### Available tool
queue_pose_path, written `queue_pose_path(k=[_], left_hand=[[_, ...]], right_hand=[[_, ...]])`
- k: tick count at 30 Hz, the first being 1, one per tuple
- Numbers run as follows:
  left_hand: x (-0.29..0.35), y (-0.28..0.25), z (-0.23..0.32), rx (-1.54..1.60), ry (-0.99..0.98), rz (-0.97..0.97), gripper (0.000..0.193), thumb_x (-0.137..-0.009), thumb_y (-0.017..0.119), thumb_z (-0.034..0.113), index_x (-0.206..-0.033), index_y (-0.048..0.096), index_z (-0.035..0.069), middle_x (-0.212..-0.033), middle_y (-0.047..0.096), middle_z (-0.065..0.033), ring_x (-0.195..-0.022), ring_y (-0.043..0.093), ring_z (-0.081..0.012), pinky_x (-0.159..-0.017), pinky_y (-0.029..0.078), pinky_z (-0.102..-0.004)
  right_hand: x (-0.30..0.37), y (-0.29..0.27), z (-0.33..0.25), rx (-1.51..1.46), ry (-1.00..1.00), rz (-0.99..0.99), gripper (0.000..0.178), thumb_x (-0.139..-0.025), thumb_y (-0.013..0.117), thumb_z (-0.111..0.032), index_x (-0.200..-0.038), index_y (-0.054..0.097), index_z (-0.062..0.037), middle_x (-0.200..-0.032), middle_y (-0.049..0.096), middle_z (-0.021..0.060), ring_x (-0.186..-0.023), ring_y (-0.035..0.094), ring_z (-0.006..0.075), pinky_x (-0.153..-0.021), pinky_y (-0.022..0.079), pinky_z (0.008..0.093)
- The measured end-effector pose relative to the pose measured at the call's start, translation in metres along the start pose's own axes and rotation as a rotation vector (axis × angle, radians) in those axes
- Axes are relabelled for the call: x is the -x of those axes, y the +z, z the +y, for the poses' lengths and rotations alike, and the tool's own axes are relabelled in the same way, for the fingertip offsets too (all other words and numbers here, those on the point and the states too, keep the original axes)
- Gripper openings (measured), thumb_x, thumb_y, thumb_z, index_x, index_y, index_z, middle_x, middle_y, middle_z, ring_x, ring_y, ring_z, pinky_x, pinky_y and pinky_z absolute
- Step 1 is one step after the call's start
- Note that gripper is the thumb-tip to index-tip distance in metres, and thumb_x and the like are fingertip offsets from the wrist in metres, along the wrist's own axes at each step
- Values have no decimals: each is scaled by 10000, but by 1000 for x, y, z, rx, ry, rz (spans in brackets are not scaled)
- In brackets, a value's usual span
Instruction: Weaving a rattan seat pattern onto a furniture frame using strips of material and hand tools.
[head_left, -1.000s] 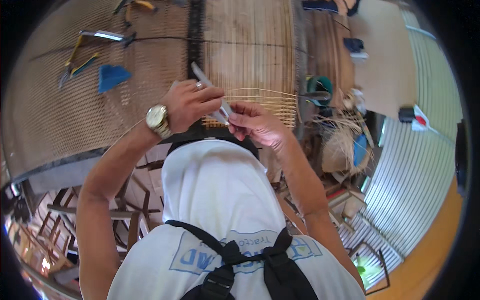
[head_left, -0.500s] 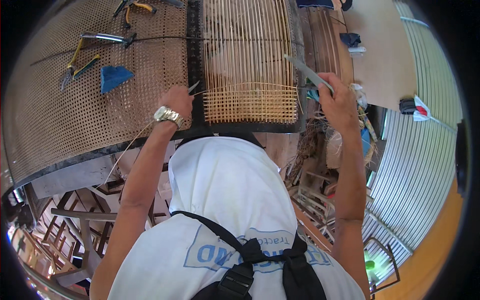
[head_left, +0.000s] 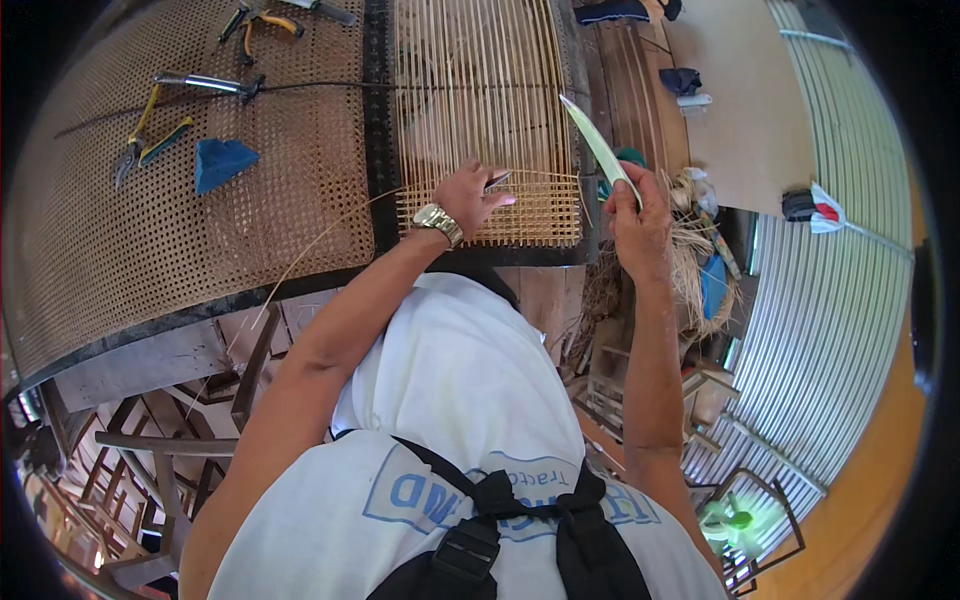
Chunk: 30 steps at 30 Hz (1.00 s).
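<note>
Pale corrugated sheeting (head_left: 840, 330) curves down the right side of our workspace, and wooden chair frames (head_left: 160, 445) crowd the lower left beneath the bench. Across the bench before us lies a fine-holed cane sheet (head_left: 290, 190), and to its right, beyond a black strip (head_left: 378, 150), is our cane panel (head_left: 540, 215): long strands run away from us, with a tight golden weave across the near end. Our left hand (head_left: 472, 203), a metal-banded watch (head_left: 440, 222) at its wrist, is over that weave, fingers partly curled around a dark pointed piece (head_left: 497, 181), thumb spread away; the watch's dial is too small for us to read. Our right hand (head_left: 640, 215) is beside the panel's right edge, thumb and fingers closed on the lower end of a long, pale, tapering blade (head_left: 595, 145), its tip slanting up and left. One loose cane strand (head_left: 300, 258) trails from the panel's left side over the sheet. Yellow-and-blue-handled cutters (head_left: 150, 140), orange-handled pliers (head_left: 262, 25) and a blue scrap (head_left: 222, 165) lie on the sheet. Blue block lettering in an outlined panel is printed upside down to our view across our white shirt (head_left: 300, 540), partly covered by black straps (head_left: 575, 550).
</note>
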<state>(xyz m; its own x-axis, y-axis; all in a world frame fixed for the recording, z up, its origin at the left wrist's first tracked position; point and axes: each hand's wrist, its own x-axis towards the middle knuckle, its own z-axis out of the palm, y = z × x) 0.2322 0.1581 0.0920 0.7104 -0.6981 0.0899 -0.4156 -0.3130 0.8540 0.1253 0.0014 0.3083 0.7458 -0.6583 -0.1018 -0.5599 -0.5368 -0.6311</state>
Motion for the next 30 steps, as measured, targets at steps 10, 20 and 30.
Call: queue_pose_path(k=[10,20,30], left_hand=[[165,-145,-33,-483,-252,-803,233,-915,568,202,-1007,685,24,-977,671,-179,-900,682,-374,-776,565,-487],[150,-194,-16,-359,-248,1,235,-895,678,189,-1097,629,78,-1119,576,-119,-880,676,-349,-710,563,-455],[85,-132,-50,-498,-550,-12,261,-938,652,327,-949,693,69,-1011,685,-186,-882,695,-410,-750,563,-513]], right_hand=[[20,3,16,-65,30,-18,238,-1025,543,-156,-1231,611,-58,-775,633,45,-673,564,102,-617,465,300],[-23,8,5,174,-77,-180,274,-1004,532,-185,-1213,626,-35,-905,692,213,-794,689,315,-738,517,411],[-35,-4,-15,53,-50,-116,280,-1005,559,-159,-1249,608,-30,-757,630,56,-680,601,104,-617,486,312]])
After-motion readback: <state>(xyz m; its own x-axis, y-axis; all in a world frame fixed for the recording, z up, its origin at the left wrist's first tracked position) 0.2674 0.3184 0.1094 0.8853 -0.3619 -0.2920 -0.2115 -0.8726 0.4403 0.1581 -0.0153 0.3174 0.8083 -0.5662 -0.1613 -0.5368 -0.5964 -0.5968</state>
